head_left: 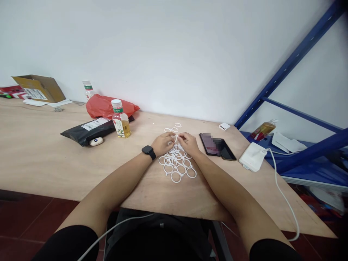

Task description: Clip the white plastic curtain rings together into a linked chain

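Note:
My left hand (163,143), with a black watch on its wrist, and my right hand (190,144) meet over the wooden table. Their fingertips pinch a white plastic ring (176,136) from either side; the fingers cover much of it. Beneath and in front of them spreads a pile of white rings (176,177), each with a small knob-like closure, many overlapping. Just beyond my fingers lie a few more rings (177,125), apart from the pile.
To the right are two phones (228,149), a white charging block (252,156) with a cable and a small white box (224,126). A drink bottle (121,121), black parcel (88,131) and red bag (104,105) stand left. Blue shelving (288,69) borders the table's right.

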The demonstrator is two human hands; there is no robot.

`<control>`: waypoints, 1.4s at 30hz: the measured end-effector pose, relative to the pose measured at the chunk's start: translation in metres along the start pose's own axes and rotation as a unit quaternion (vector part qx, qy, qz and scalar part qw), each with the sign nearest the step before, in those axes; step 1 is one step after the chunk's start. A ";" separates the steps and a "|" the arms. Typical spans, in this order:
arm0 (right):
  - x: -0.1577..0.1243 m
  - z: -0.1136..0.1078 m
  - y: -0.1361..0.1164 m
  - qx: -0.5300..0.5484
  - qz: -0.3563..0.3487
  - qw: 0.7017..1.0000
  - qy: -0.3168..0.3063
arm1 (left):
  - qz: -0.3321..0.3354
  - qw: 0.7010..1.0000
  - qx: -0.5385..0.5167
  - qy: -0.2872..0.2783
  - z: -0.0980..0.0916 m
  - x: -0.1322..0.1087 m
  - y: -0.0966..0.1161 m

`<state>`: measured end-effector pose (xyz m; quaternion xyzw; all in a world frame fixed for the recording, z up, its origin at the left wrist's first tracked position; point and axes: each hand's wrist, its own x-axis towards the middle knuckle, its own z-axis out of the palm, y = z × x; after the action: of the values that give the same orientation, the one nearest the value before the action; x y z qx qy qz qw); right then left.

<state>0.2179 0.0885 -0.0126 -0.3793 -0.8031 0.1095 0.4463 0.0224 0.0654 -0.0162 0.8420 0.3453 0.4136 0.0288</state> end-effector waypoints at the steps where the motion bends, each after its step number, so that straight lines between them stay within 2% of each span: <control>1: 0.000 0.000 -0.001 -0.004 0.006 1.000 0.003 | -0.012 1.000 0.009 -0.004 -0.001 0.000 0.000; 7: 0.000 -0.002 -0.003 -0.030 0.036 0.999 0.006 | -0.120 0.991 0.050 -0.022 -0.004 0.001 0.000; 12: 0.001 -0.003 -0.004 -0.019 0.058 0.998 0.019 | -0.213 0.972 0.094 -0.019 -0.004 0.001 -0.004; 16: 0.000 -0.003 -0.006 -0.006 0.077 0.997 0.027 | -0.274 0.950 0.136 -0.062 -0.002 0.000 -0.008; 22: 0.001 -0.003 -0.007 0.003 0.080 0.996 0.028 | -0.218 0.950 0.163 -0.152 0.004 -0.001 -0.012; 28: 0.002 -0.004 -0.006 0.005 0.082 0.996 0.023 | -0.212 0.943 0.148 -0.207 0.007 0.000 -0.015; 30: 0.001 -0.004 -0.007 0.006 0.079 0.997 0.020 | -0.210 0.945 0.147 -0.203 0.006 0.000 -0.014; 37: 0.000 -0.004 -0.007 -0.003 0.060 0.998 0.013 | -0.202 0.958 0.175 -0.103 0.001 0.003 -0.008; 42: 0.000 -0.004 -0.007 -0.007 0.055 0.998 0.010 | -0.202 0.956 0.186 -0.103 0.000 0.003 -0.009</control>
<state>0.2176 0.0830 -0.0069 -0.4275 -0.7771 0.1244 0.4448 0.0187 0.0739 -0.0176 0.7830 0.5744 0.2383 -0.0096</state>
